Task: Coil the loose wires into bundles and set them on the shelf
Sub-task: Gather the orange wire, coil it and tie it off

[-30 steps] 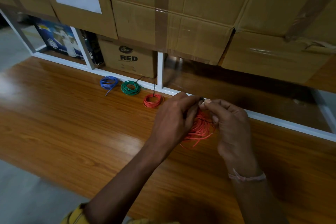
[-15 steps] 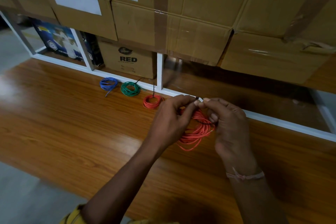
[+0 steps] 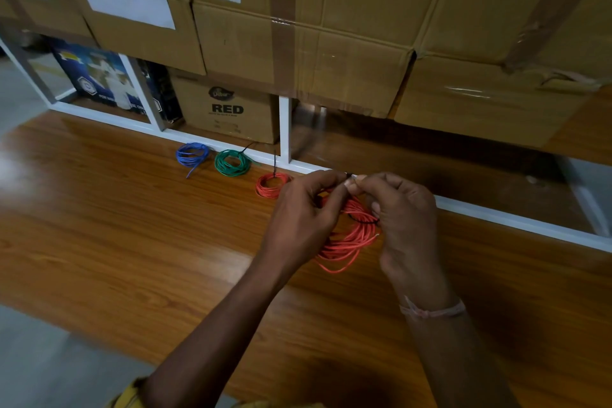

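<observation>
Step in hand: securing a coiled bundle. Three finished bundles already lie on the wooden shelf [image 3: 99, 242] along the white frame rail [image 3: 496, 219]: a blue bundle [image 3: 192, 156], a green bundle [image 3: 231, 162] and a small red bundle [image 3: 272, 185], each apart from the next. Cardboard boxes [image 3: 331, 43] fill the rack behind them.

The fourth item, an orange-red wire coil [image 3: 351, 238], hangs between both hands just above the shelf, near the small red bundle. A thin black tie [image 3: 361, 219] crosses its loops. One free wire end sticks out on the coil's right side, and the lower loops sag loose and uneven.

Grip state: the left hand [image 3: 304, 219] and the right hand [image 3: 404, 215] are both curled closed, thumb and forefinger of each pinching the ends of the black tie at the top of the coil, fingertips nearly touching.

Next move, as judged: twist or cinch the tie tight while the loops stay gathered, tuck in the free end, then place the coil on the shelf beside the small red bundle. Slack in the tie would probably let the loops spread.
</observation>
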